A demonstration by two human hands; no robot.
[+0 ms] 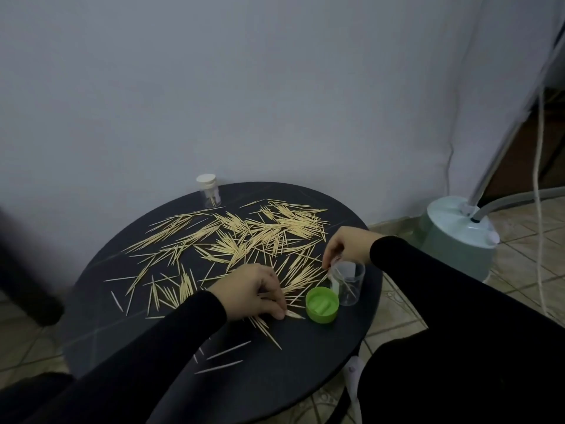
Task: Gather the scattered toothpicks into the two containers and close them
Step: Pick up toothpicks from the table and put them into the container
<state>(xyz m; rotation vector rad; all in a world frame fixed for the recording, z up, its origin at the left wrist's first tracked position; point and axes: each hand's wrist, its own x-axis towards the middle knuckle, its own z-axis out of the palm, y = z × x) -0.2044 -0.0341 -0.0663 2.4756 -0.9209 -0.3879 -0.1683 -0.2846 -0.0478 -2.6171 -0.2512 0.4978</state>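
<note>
Toothpicks (244, 237), thin pale wooden slivers pointed at both ends, lie strewn in crossing heaps over most of a round table (275, 377) with a dark matte top. A clear plastic container (348, 283), cylindrical and uncapped, stands near the table's right edge with a few toothpicks inside; a pale label shows on its wall, but any print on it is too blurred to read. Its bright green lid (322, 304), round and lying hollow side up, sits touching or just beside the container's base. The second container (209, 191), also clear and cylindrical, stands at the far edge with a white ribbed cap on it and a few sticks inside. The left hand (253, 292), palm down in a black sleeve, curls its fingers and pinches a small bundle of toothpicks against the tabletop just left of the green lid. The right hand (345, 244) reaches over the open container, fingers bent down toward its rim and seemingly pinching a toothpick, though the grip is hard to make out. A pale green appliance base (452, 237) with a hose stands on the tiled floor.
</note>
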